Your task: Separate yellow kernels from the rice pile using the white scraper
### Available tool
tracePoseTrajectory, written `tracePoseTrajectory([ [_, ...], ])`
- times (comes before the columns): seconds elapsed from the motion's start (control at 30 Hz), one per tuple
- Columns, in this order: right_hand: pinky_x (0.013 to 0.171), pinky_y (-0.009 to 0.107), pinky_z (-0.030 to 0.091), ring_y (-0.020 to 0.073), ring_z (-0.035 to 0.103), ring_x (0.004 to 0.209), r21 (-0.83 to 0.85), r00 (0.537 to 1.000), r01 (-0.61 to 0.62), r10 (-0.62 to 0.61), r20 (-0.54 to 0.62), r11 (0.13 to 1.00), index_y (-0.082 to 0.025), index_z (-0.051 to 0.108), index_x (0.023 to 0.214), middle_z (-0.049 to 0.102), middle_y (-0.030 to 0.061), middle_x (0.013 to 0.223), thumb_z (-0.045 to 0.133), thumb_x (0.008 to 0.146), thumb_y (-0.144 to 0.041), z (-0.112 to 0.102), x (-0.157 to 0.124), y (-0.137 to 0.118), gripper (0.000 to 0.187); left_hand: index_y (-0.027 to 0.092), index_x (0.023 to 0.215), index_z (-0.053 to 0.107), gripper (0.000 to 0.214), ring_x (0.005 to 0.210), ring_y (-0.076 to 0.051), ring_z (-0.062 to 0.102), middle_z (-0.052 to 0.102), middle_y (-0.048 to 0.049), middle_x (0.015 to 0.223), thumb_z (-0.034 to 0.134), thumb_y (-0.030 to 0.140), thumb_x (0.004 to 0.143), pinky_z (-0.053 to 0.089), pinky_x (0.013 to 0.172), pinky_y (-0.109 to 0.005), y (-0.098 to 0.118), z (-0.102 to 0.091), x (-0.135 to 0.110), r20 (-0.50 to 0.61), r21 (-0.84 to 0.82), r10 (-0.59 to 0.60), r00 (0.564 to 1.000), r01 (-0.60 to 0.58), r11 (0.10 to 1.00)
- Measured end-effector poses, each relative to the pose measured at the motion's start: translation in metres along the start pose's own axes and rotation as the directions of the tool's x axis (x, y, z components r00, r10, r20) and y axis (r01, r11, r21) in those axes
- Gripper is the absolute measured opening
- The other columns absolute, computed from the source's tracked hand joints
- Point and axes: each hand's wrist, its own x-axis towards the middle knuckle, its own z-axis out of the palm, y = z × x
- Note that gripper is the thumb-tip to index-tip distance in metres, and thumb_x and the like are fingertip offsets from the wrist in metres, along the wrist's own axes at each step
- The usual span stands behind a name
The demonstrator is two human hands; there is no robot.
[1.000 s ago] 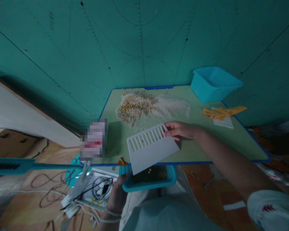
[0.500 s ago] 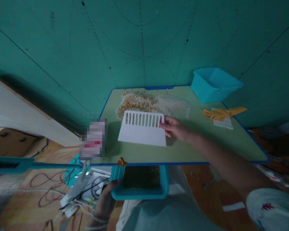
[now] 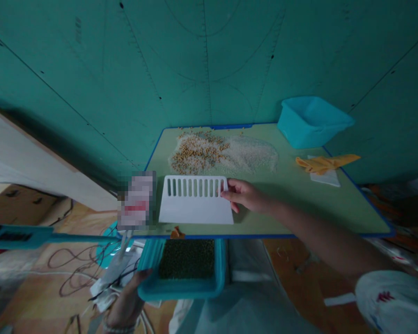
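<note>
Between the thumb and fingers of my right hand (image 3: 245, 195) is the right end of a white slotted scraper (image 3: 195, 209), held over the near part of the table. Its row of slots faces away from me. Beyond it lie yellow-brown beans (image 3: 198, 150) mixed into a spread of white rice-like grains (image 3: 254, 153). My left hand (image 3: 134, 290) grips the left side of a blue basin (image 3: 219, 283) just below the table's front edge. Small dark green grains or beans (image 3: 187, 260) cover the basin's bottom. The fingers of my left hand are partly hidden by the rim.
A second blue bin (image 3: 310, 125) stands at the table's back right. An orange cloth (image 3: 322, 164) lies on a white piece near the right edge. At the left sits a blurred-out box (image 3: 135, 202); a scrap of orange peel-like material (image 3: 177, 233) is at the front edge. Cables (image 3: 69, 273) cover the floor.
The scraper in my right hand has come nearer to me and left, away from the beans. My left hand has shifted the basin left and slightly nearer to me.
</note>
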Motion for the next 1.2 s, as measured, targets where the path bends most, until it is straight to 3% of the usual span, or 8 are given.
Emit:
tracePoseTrajectory([
  [0.13, 0.035, 0.019, 0.030, 0.0025, 0.039, 0.040, 0.020, 0.977, 0.088, -0.083, -0.196, 0.996, -0.018, 0.052, 0.082, 0.052, -0.0027, 0.072, 0.058, 0.075, -0.034, -0.020, -0.001, -0.004, 0.019, 0.025, 0.066, 0.074, 0.014, 0.093, -0.033, 0.065, 0.077, 0.0007, 0.082, 0.076, 0.021, 0.053, 0.053, 0.084, -0.041, -0.007, -0.003, 0.005, 0.033, -0.031, -0.005, 0.999, 0.006, 0.999],
  [0.27, 0.034, 0.019, 0.029, 0.0031, 0.038, 0.040, 0.022, 0.960, 0.118, -0.109, -0.259, 0.993, -0.018, 0.052, 0.083, 0.050, -0.0036, 0.068, 0.058, 0.074, -0.033, -0.025, 0.001, -0.004, 0.019, 0.022, 0.079, 0.075, 0.025, 0.093, -0.035, 0.064, 0.077, -0.0029, 0.085, 0.075, 0.019, 0.054, 0.053, 0.083, -0.043, -0.011, -0.004, 0.009, 0.015, -0.032, 0.001, 1.000, -0.001, 0.999],
  [0.6, 0.041, 0.019, 0.037, 0.0059, 0.050, 0.045, -0.046, 0.999, -0.013, 0.011, -0.053, 0.999, -0.018, 0.045, 0.085, 0.053, -0.0025, 0.070, 0.049, 0.081, -0.025, 0.018, 0.017, 0.013, 0.008, 0.027, 0.085, 0.073, 0.038, 0.089, -0.031, 0.067, 0.077, 0.0015, 0.083, 0.078, 0.018, 0.048, 0.055, 0.081, -0.039, 0.001, -0.009, 0.006, -0.059, -0.058, 0.021, 0.998, -0.024, 0.998],
  [0.77, 0.042, 0.020, 0.037, 0.0057, 0.050, 0.044, -0.006, 0.998, -0.070, 0.070, -0.004, 0.997, -0.018, 0.044, 0.085, 0.050, -0.0041, 0.068, 0.046, 0.082, -0.020, 0.021, 0.012, 0.006, 0.003, 0.027, 0.097, 0.068, 0.060, 0.085, -0.029, 0.068, 0.077, 0.0055, 0.080, 0.082, 0.019, 0.039, 0.056, 0.079, -0.036, 0.006, -0.013, 0.004, -0.173, -0.025, 0.066, 0.983, -0.071, 0.997],
  [0.97, 0.045, 0.021, 0.039, 0.0065, 0.050, 0.044, 0.032, 0.994, -0.102, 0.101, 0.044, 0.994, -0.018, 0.045, 0.085, 0.051, -0.0051, 0.060, 0.046, 0.083, -0.018, 0.024, 0.010, 0.004, 0.002, 0.025, 0.094, 0.067, 0.056, 0.088, -0.028, 0.067, 0.077, 0.0057, 0.080, 0.082, 0.021, 0.040, 0.056, 0.077, -0.034, 0.007, -0.018, 0.005, -0.157, -0.008, 0.043, 0.987, -0.045, 0.999],
  [1.1, 0.040, 0.019, 0.035, 0.0050, 0.048, 0.040, 0.038, 0.991, -0.076, 0.072, 0.110, 0.996, -0.016, 0.047, 0.083, 0.051, -0.0047, 0.060, 0.047, 0.082, -0.020, 0.018, 0.007, 0.002, 0.004, 0.026, 0.100, 0.065, 0.065, 0.090, -0.028, 0.066, 0.077, 0.0077, 0.080, 0.083, 0.022, 0.037, 0.056, 0.077, -0.032, 0.008, -0.016, 0.004, -0.174, -0.023, 0.062, 0.983, -0.067, 0.998],
  [1.2, 0.037, 0.018, 0.033, 0.0037, 0.047, 0.039, 0.062, 0.995, -0.040, 0.034, 0.095, 0.997, -0.016, 0.048, 0.081, 0.050, -0.0045, 0.064, 0.049, 0.080, -0.023, 0.012, 0.004, 0.001, 0.008, 0.026, 0.104, 0.063, 0.069, 0.090, -0.028, 0.066, 0.077, 0.0067, 0.080, 0.083, 0.023, 0.038, 0.056, 0.077, -0.033, 0.008, -0.015, 0.003, -0.168, -0.020, 0.072, 0.983, -0.076, 0.997],
])
